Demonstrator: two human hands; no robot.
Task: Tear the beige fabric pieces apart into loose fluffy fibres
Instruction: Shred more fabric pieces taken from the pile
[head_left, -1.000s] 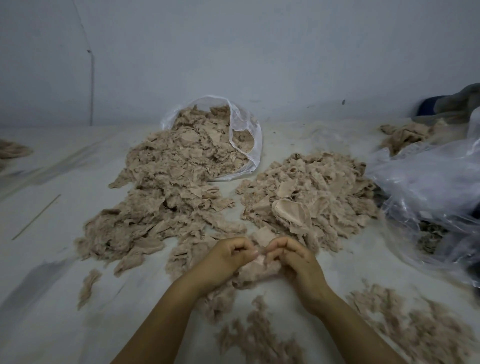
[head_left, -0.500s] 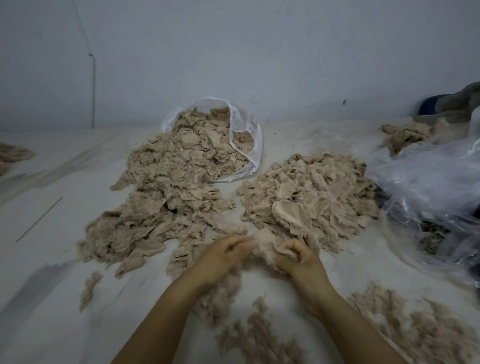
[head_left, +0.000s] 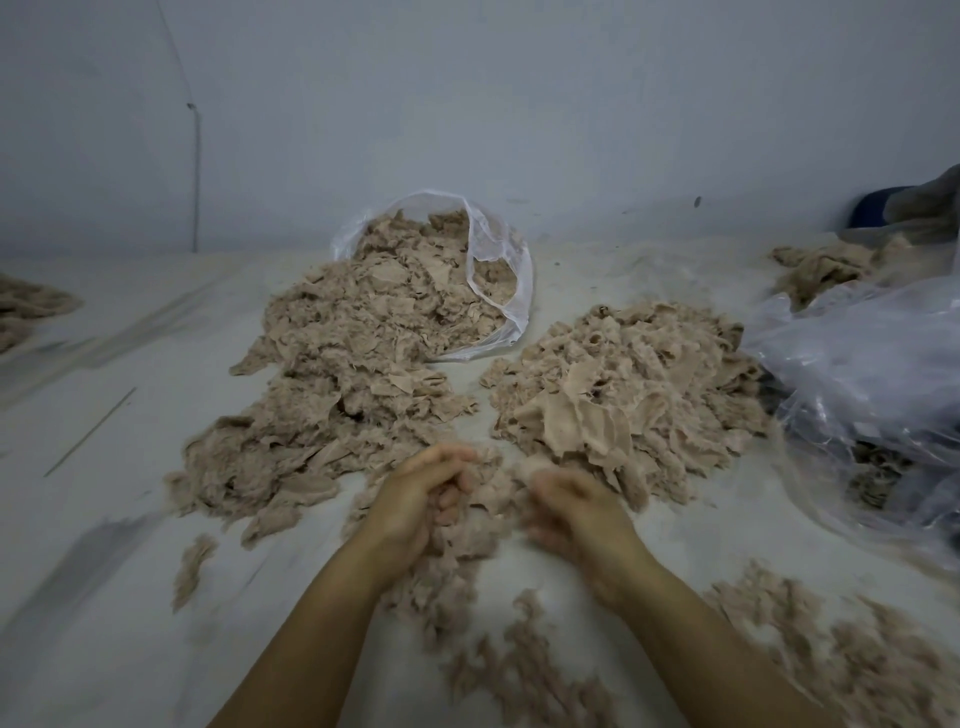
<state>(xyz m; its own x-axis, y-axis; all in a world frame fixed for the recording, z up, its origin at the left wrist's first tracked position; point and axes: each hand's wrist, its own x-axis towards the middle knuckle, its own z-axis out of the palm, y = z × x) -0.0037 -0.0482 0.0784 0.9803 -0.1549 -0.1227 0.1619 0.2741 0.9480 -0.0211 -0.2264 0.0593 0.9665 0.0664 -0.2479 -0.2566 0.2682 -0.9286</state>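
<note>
My left hand (head_left: 423, 499) and my right hand (head_left: 576, 512) both grip one beige fabric piece (head_left: 491, 506) just above the white table, fingers curled into it; the right hand is motion-blurred. A large heap of beige fabric pieces (head_left: 337, 410) spills from an open clear bag (head_left: 501, 270) at the back. A second heap of fabric pieces (head_left: 623, 395) lies just beyond my right hand. Loose fluffy fibres (head_left: 519, 665) lie under and in front of my wrists, with more fluff (head_left: 841, 660) at the lower right.
Crumpled clear plastic sheeting (head_left: 872, 374) covers the right side, with a small fabric clump (head_left: 821, 270) behind it. A thin stick (head_left: 91, 431) lies at the left. A small fibre tuft (head_left: 189, 566) sits left of my left arm. The wall (head_left: 467, 104) rises behind.
Both hands have drawn slightly apart and lower with the piece between them; the piece now looks more pulled out and fluffy.
</note>
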